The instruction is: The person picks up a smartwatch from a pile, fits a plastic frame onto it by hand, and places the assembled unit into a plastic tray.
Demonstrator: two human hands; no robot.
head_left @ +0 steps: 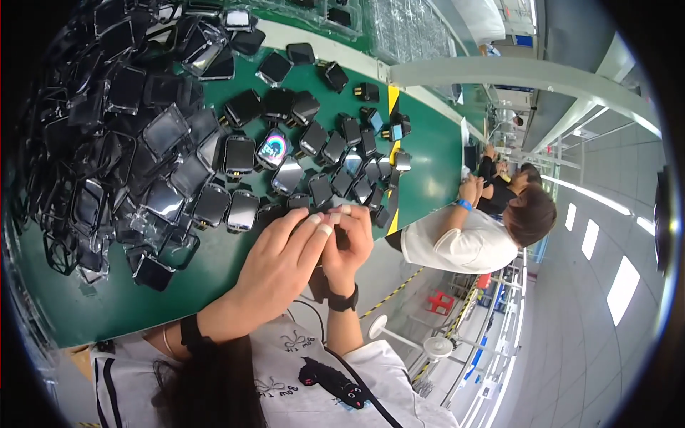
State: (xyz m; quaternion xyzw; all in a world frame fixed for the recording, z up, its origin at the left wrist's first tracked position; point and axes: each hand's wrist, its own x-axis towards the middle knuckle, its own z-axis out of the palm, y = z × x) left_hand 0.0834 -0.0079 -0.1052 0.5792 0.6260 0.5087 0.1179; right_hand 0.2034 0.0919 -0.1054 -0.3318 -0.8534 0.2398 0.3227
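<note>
My left hand [280, 262] and my right hand [351, 246] meet over the near edge of the green table. Their fingertips press together. Whatever they pinch is small and mostly hidden by the fingers, so I cannot make it out. Just beyond the fingertips lie several loose black square watch bodies [320, 188], some with gold-coloured parts on their sides. One watch [272, 148] among them shows a lit, rainbow-coloured screen. To the left spreads a large heap of black watch cases [165, 132], many of them with shiny transparent film.
A yellow-black tape strip [393, 143] crosses the green table [432, 160] to the right of the watches. A pale metal frame bar [514, 75] arches over the far side. Transparent trays [407, 32] stand beyond. Another person in white [457, 239] sits at the right.
</note>
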